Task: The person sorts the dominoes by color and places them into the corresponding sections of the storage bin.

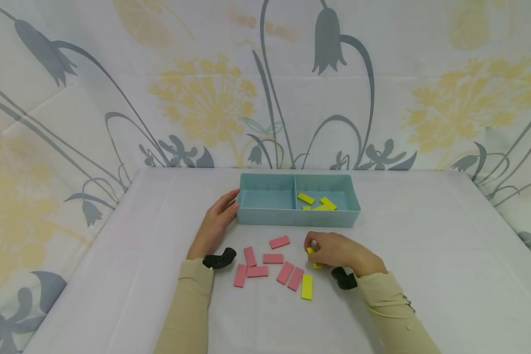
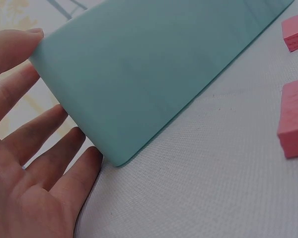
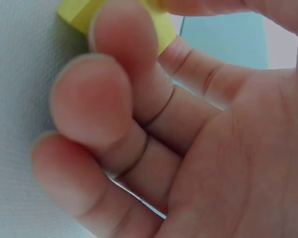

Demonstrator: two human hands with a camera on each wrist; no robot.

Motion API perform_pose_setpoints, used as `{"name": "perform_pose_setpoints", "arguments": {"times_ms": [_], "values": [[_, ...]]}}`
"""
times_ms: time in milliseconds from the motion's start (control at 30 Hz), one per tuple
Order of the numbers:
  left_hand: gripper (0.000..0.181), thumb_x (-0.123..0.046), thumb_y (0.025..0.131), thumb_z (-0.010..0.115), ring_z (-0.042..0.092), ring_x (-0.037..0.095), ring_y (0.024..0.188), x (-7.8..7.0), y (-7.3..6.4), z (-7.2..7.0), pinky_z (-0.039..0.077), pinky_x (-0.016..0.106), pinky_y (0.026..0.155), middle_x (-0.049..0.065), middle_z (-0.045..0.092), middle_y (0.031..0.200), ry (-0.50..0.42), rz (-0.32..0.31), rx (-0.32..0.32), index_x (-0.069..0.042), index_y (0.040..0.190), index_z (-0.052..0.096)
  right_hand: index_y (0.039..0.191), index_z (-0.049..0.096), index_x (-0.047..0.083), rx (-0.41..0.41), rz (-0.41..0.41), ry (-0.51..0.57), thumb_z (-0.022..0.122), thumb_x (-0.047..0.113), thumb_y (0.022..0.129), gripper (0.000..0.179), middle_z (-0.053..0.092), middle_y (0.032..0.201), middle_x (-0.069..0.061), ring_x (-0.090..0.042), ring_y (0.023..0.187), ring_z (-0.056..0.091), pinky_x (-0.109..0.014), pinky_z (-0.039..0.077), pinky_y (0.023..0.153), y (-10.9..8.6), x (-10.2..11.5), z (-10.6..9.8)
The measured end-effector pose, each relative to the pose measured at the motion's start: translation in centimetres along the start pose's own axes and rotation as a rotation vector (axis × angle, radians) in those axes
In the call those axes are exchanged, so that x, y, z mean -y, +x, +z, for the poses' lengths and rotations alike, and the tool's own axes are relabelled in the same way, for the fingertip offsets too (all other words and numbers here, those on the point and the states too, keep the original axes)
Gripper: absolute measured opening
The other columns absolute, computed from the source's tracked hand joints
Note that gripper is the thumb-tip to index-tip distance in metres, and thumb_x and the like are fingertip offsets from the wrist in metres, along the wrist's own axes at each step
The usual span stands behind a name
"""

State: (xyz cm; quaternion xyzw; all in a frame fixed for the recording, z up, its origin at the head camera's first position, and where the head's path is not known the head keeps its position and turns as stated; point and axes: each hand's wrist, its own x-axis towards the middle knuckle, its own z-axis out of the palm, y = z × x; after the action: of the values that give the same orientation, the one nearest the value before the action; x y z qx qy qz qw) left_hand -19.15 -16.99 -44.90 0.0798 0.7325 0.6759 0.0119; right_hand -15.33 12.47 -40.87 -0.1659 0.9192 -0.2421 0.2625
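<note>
Nearest me on the bench (image 1: 425, 275), a loose yellow block (image 1: 307, 287) lies flat, pink blocks (image 1: 273, 258) scattered to its left. My right hand (image 1: 341, 251) pinches a second yellow block (image 1: 310, 250) between thumb and fingers; only the right wrist view shows three fingertips curled. My left hand (image 1: 214, 222) touches the blue tray's (image 1: 292, 217) left end, fingers extended; the left wrist view alone reveals the gaps between them. More yellow blocks (image 1: 306, 198) lie in its right compartment.
</note>
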Motion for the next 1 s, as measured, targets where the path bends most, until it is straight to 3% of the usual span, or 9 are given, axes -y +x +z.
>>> {"name": "perform_pose_setpoints", "arguments": {"times_ms": [367,633,867,1000], "values": [[0.04,-0.025,0.092,0.051,0.031,0.015,0.128,0.0,0.0,0.0,0.032,0.031,0.099,-0.008,0.036,0.137,-0.025,0.007,0.008,-0.028,0.131,0.043,0.091,0.055,0.017,-0.006,0.006,0.08,0.053,0.015,0.082,0.01,0.053,0.063,-0.001,-0.015,0.054,0.051,-0.028,0.043,0.055,0.2,-0.3,0.0],[0.042,-0.022,0.092,0.051,0.029,0.019,0.129,-0.3,0.0,0.0,0.032,0.034,0.099,-0.003,0.035,0.138,-0.043,0.005,0.014,-0.022,0.133,0.042,0.084,0.055,0.014,-0.08,-0.052,0.013,0.054,0.017,0.086,0.003,0.052,0.064,0.0,-0.014,0.053,0.049,-0.027,0.043,0.052,0.5,-0.9,-0.1],[0.045,-0.02,0.092,0.05,0.026,0.022,0.13,-2.2,-0.8,0.4,0.031,0.035,0.1,0.0,0.033,0.14,-0.06,-0.012,0.031,-0.015,0.136,0.038,0.087,0.056,0.014,-0.091,-0.125,0.024,0.055,0.017,0.086,0.004,0.051,0.063,0.001,-0.014,0.052,0.049,-0.028,0.042,0.052,0.5,-1.2,-0.4],[0.045,-0.019,0.093,0.049,0.025,0.024,0.13,-2.4,-0.9,0.4,0.031,0.035,0.1,0.002,0.032,0.141,-0.047,-0.005,0.034,-0.013,0.136,0.037,0.09,0.058,0.014,-0.111,-0.154,0.026,0.054,0.018,0.088,0.006,0.051,0.063,0.0,-0.014,0.054,0.049,-0.028,0.042,0.053,0.3,-1.1,-0.9]]}}
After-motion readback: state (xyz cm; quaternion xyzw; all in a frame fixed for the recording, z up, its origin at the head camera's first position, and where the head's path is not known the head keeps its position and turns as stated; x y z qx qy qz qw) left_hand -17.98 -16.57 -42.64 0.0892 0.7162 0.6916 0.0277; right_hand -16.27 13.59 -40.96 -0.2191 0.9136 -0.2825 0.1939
